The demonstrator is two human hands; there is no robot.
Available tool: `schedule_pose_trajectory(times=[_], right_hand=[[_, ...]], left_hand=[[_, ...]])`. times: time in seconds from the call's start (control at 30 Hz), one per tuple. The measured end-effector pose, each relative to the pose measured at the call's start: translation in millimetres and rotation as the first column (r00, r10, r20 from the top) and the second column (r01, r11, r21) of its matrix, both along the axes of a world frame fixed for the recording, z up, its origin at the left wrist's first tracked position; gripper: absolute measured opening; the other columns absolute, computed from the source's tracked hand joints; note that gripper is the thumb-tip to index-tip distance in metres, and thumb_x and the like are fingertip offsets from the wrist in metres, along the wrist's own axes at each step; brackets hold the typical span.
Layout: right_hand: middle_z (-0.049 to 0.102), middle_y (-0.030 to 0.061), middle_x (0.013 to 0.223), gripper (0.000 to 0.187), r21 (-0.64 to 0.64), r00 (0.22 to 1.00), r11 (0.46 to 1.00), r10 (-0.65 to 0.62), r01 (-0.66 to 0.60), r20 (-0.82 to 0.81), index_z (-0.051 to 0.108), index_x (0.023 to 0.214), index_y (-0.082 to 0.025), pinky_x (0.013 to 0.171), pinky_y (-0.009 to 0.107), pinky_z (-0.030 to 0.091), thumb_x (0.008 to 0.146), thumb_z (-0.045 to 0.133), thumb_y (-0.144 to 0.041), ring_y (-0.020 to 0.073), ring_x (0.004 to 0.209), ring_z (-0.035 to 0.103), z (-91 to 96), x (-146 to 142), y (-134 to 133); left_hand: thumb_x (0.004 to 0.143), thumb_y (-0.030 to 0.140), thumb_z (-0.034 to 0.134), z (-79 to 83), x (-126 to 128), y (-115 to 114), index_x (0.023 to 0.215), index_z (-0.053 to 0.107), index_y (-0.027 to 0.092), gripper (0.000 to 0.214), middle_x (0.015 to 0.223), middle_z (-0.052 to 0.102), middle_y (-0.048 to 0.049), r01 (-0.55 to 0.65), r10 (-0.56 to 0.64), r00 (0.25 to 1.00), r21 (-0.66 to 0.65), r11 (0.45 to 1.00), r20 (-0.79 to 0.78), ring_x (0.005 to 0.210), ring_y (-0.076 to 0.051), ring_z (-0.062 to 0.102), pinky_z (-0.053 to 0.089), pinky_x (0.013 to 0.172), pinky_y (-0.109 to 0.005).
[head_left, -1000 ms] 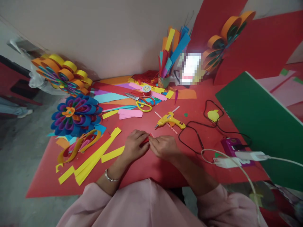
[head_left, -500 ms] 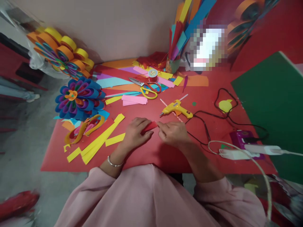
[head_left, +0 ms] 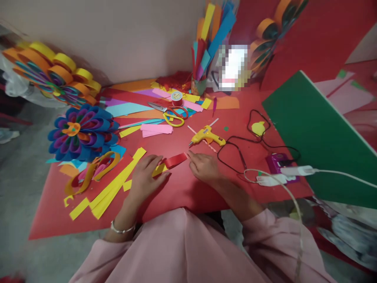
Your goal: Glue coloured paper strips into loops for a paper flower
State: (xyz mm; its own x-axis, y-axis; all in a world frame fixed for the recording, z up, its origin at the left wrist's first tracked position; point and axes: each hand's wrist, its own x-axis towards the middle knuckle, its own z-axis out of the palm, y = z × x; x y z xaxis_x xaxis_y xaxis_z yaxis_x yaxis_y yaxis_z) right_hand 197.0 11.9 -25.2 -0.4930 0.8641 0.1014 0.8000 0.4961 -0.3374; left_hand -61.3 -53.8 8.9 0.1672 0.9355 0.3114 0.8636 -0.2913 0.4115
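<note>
My left hand (head_left: 145, 177) rests on the red table (head_left: 182, 192), its fingers curled around the near end of a folded red paper strip (head_left: 175, 160) and touching a yellow strip (head_left: 159, 169). My right hand (head_left: 203, 167) lies just right of the red strip, fingers bent, pinching its far tip. A yellow glue gun (head_left: 206, 136) lies a little beyond my right hand, its black cord (head_left: 235, 151) looping to the right.
Yellow paper strips (head_left: 114, 186) lie left of my hands. Paper flowers (head_left: 82, 131) sit at the left edge. Scissors (head_left: 169, 114), a tape roll (head_left: 176, 97) and a cup of paper strips (head_left: 198, 84) stand farther back. A green board (head_left: 321, 133) and a power strip (head_left: 282, 175) are at the right.
My left hand slid left toward the yellow strips, and the red strip now stretches out between both hands. The view shifted slightly.
</note>
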Motion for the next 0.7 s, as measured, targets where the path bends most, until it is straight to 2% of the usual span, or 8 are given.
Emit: schedule_pose_trajectory(times=[0.1,0.17,0.27,0.37,0.43,0.53,0.63,0.7], right_hand=[[0.082,0.0078,0.097,0.044,0.104,0.988,0.995,0.021,-0.005,-0.156,0.071,0.135,-0.017,0.08,0.029,0.051,0.099,0.047,-0.021,0.0185,0.087,0.073,-10.0,3.2,-3.6],[0.081,0.0069,0.097,0.04,0.155,0.973,0.988,0.044,-0.008,-0.227,0.072,0.132,-0.019,0.084,0.029,0.052,0.101,0.046,-0.023,0.0185,0.09,0.073,-10.1,2.5,-4.4],[0.078,0.0095,0.123,0.041,0.175,0.962,0.983,0.102,-0.059,-0.253,0.067,0.139,-0.02,0.092,0.032,0.054,0.104,0.051,-0.034,0.0222,0.111,0.071,-5.6,-3.4,-3.4],[0.065,0.0125,0.148,0.058,0.14,0.973,0.982,0.149,-0.124,-0.179,0.054,0.153,-0.017,0.097,0.037,0.055,0.103,0.058,-0.046,0.0279,0.127,0.065,-4.3,-11.1,-0.9],[0.064,0.0128,0.15,0.063,0.116,0.978,0.983,0.16,-0.144,-0.135,0.051,0.155,-0.016,0.097,0.039,0.055,0.102,0.06,-0.049,0.0291,0.127,0.065,-5.9,-14.7,0.3],[0.069,0.0121,0.143,0.056,0.093,0.983,0.985,0.156,-0.147,-0.098,0.057,0.15,-0.018,0.095,0.038,0.055,0.103,0.061,-0.047,0.0285,0.121,0.067,-9.2,-16.5,1.4],[0.072,0.0125,0.136,0.046,0.095,0.983,0.985,0.15,-0.14,-0.102,0.062,0.144,-0.018,0.094,0.037,0.055,0.104,0.06,-0.04,0.0275,0.117,0.068,-11.6,-15.0,2.1],[0.073,0.0127,0.132,0.043,0.1,0.98,0.984,0.16,-0.148,-0.122,0.064,0.142,-0.019,0.092,0.037,0.055,0.104,0.06,-0.038,0.0271,0.116,0.068,-12.8,-13.1,2.5]], left_hand=[[0.09,0.045,0.078,5.7,-19.9,-9.4,0.123,0.07,0.024,0.04,0.128,0.07,-0.0102,0.013,-0.016,0.997,-0.048,0.999,-0.076,0.116,-0.029,0.068,0.056,0.098,-0.043],[0.091,0.044,0.077,12.2,-32.8,-17.2,0.117,0.071,0.024,0.033,0.128,0.071,-0.0097,0.004,-0.009,0.996,-0.055,0.998,-0.089,0.116,-0.028,0.069,0.056,0.099,-0.043],[0.092,0.046,0.075,23.6,-44.5,-27.8,0.105,0.073,0.022,0.027,0.118,0.074,-0.0086,-0.022,0.015,0.996,-0.074,0.997,-0.085,0.11,-0.026,0.07,0.056,0.094,-0.04],[0.095,0.046,0.07,31.1,-49.1,-33.9,0.104,0.075,0.022,0.027,0.108,0.074,-0.008,-0.133,0.117,0.988,-0.164,0.977,-0.102,0.104,-0.025,0.07,0.056,0.086,-0.036],[0.094,0.047,0.067,32.8,-52.2,-36.9,0.103,0.076,0.022,0.028,0.105,0.074,-0.0072,-0.272,0.248,0.961,-0.248,0.93,-0.126,0.097,-0.024,0.071,0.053,0.076,-0.033],[0.091,0.048,0.063,31.7,-61.2,-43.1,0.098,0.076,0.023,0.03,0.1,0.077,-0.0055,-0.437,0.444,0.893,-0.394,0.809,-0.078,0.088,-0.022,0.071,0.05,0.068,-0.03],[0.086,0.056,0.064,30.1,-73.6,-52.3,0.098,0.076,0.022,0.038,0.099,0.079,-0.0061,-0.487,0.604,0.794,-0.523,0.7,0.07,0.089,-0.023,0.072,0.053,0.07,-0.03],[0.077,0.062,0.071,31.9,-80.5,-59.1,0.101,0.076,0.02,0.048,0.102,0.08,-0.0078,-0.484,0.701,0.688,-0.6,0.636,0.189,0.089,-0.023,0.073,0.056,0.072,-0.031]])
